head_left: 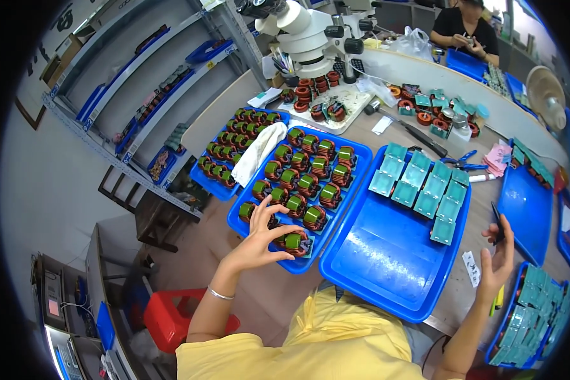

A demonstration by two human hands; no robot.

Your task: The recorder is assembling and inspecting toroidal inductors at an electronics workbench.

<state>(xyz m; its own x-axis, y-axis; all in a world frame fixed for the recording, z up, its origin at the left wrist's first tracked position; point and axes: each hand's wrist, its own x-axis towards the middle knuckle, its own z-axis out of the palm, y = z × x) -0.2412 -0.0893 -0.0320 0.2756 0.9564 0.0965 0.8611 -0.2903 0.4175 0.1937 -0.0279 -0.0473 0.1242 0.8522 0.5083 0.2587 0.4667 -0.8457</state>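
Observation:
My left hand (pixel 258 242) reaches over the near end of a blue tray (pixel 259 248) holding rows of copper-wound coils with green tops. Its thumb and forefinger are apart, on either side of the nearest coil (pixel 294 242); whether they touch it is hard to tell. My right hand (pixel 497 263), raised at the right, holds a slim, dark, pointed tool that looks like tweezers (pixel 498 221). Between my hands is a second blue tray (pixel 386 253), with green circuit boards (pixel 418 183) in rows at its far end and bare plastic at its near end.
Behind the trays stand a white microscope (pixel 301 38) and loose coils (pixel 313 88). Blue-handled pliers (pixel 465 159) lie beyond the board tray. More blue trays (pixel 522 215) stand at right. A red stool (pixel 171 320) is at lower left. Another person (pixel 465 31) works across the divider.

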